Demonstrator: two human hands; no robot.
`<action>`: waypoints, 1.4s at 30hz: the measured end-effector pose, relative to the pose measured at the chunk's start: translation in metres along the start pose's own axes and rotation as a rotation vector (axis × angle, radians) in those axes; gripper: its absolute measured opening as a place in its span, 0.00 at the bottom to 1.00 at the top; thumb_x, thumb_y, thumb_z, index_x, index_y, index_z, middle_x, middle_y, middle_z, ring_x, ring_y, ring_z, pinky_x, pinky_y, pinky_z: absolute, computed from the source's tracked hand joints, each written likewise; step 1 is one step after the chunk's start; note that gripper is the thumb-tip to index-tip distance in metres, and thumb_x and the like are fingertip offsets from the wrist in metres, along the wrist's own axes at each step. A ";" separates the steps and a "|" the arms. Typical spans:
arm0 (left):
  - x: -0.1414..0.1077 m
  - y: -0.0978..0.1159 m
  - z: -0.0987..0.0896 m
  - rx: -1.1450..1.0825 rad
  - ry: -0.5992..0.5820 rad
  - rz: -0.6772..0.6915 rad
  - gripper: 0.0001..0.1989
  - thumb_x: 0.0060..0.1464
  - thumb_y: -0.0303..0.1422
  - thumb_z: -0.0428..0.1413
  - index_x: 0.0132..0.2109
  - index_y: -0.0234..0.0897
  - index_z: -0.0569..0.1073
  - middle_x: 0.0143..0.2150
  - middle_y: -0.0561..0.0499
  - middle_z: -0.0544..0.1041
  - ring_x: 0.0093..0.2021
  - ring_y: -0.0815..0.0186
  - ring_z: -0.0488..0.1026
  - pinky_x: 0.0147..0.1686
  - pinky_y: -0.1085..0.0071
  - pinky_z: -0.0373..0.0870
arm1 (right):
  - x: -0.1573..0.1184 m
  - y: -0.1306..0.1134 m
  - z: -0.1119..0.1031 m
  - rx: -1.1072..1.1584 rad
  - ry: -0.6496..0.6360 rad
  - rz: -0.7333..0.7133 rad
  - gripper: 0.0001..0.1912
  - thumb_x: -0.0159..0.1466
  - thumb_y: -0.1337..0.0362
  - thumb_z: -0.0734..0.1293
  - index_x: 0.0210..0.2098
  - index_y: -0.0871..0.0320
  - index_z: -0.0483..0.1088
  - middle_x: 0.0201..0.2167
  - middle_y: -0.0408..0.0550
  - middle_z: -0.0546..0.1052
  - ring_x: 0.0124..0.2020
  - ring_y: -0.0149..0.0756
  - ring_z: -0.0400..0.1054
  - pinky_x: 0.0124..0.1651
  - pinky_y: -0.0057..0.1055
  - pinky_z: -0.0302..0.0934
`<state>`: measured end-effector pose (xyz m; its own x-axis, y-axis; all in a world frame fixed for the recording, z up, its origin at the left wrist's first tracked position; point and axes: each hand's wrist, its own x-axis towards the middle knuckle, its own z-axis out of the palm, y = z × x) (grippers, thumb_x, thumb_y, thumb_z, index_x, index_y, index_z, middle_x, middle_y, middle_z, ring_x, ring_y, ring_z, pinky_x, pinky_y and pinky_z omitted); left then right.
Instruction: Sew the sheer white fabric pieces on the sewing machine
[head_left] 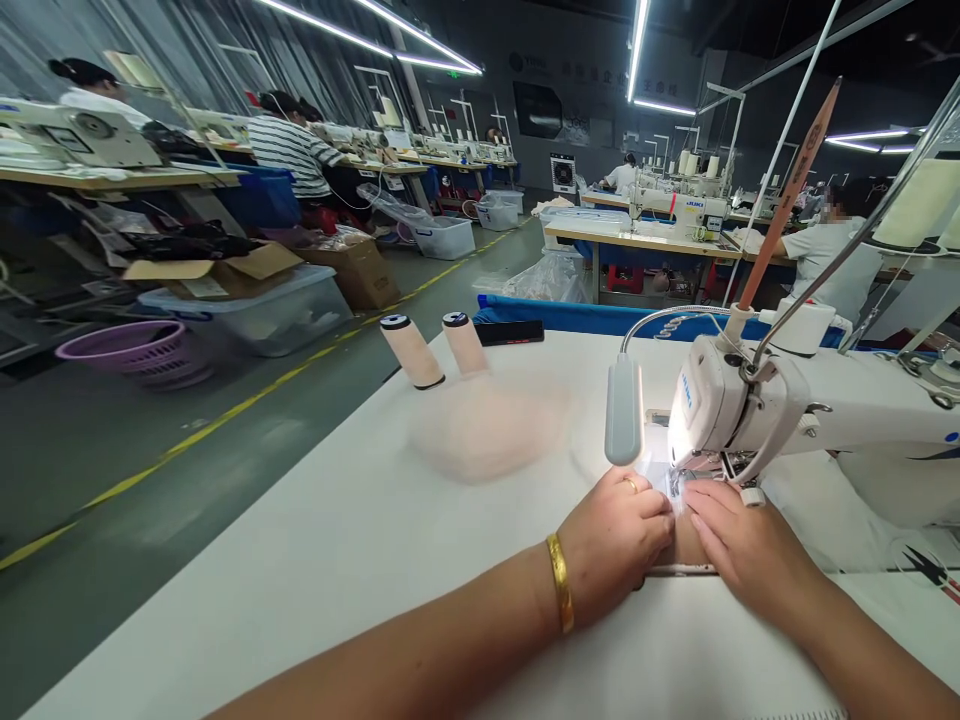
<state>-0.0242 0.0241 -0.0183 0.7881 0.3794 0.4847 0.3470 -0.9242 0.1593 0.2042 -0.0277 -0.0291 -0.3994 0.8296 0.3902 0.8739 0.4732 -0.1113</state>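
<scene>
Left hand [616, 545] curled, grip unclear, right hand [761, 555] flat on beige fabric [688, 543], lamp [623, 412] ahead, thread cones [412, 352] beyond.

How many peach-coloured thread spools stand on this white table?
2: one spool at the far left of the table, and a second spool just right of it, beside a flat black object.

Two thread spools [412, 352] sit on the table [300, 560], left of the sewing machine [862, 405].

Tube lights [638, 50], dark wall [600, 100]
</scene>
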 end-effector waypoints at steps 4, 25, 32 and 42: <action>0.002 -0.003 0.002 0.017 0.006 -0.015 0.12 0.64 0.25 0.50 0.41 0.38 0.79 0.38 0.45 0.80 0.38 0.60 0.74 0.46 0.61 0.69 | -0.001 0.001 0.005 -0.030 -0.037 0.061 0.20 0.73 0.68 0.57 0.58 0.52 0.72 0.52 0.54 0.79 0.45 0.48 0.76 0.38 0.40 0.73; 0.018 -0.020 0.021 0.085 -0.074 -0.269 0.07 0.60 0.25 0.53 0.33 0.37 0.71 0.39 0.47 0.79 0.39 0.58 0.74 0.40 0.63 0.70 | 0.005 -0.011 -0.016 0.093 0.079 -0.140 0.15 0.72 0.70 0.57 0.48 0.52 0.73 0.43 0.51 0.81 0.40 0.43 0.76 0.41 0.37 0.74; 0.010 -0.018 -0.007 -0.107 -0.065 -0.481 0.09 0.50 0.21 0.54 0.29 0.39 0.64 0.31 0.49 0.75 0.35 0.58 0.74 0.35 0.65 0.69 | -0.001 -0.028 -0.039 0.312 -0.036 -0.208 0.14 0.72 0.67 0.60 0.55 0.50 0.70 0.49 0.52 0.80 0.48 0.45 0.77 0.50 0.39 0.75; -0.043 0.024 -0.107 -1.503 0.117 -0.805 0.04 0.46 0.31 0.55 0.32 0.36 0.69 0.35 0.44 0.83 0.37 0.62 0.80 0.41 0.69 0.72 | 0.046 -0.076 -0.039 1.288 -0.405 0.273 0.27 0.62 0.38 0.72 0.46 0.54 0.72 0.39 0.50 0.80 0.43 0.48 0.74 0.47 0.40 0.67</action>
<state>-0.1041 -0.0189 0.0568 0.6047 0.7932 -0.0727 -0.1937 0.2350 0.9525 0.1306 -0.0366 0.0333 -0.5042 0.8623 -0.0467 0.1541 0.0367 -0.9874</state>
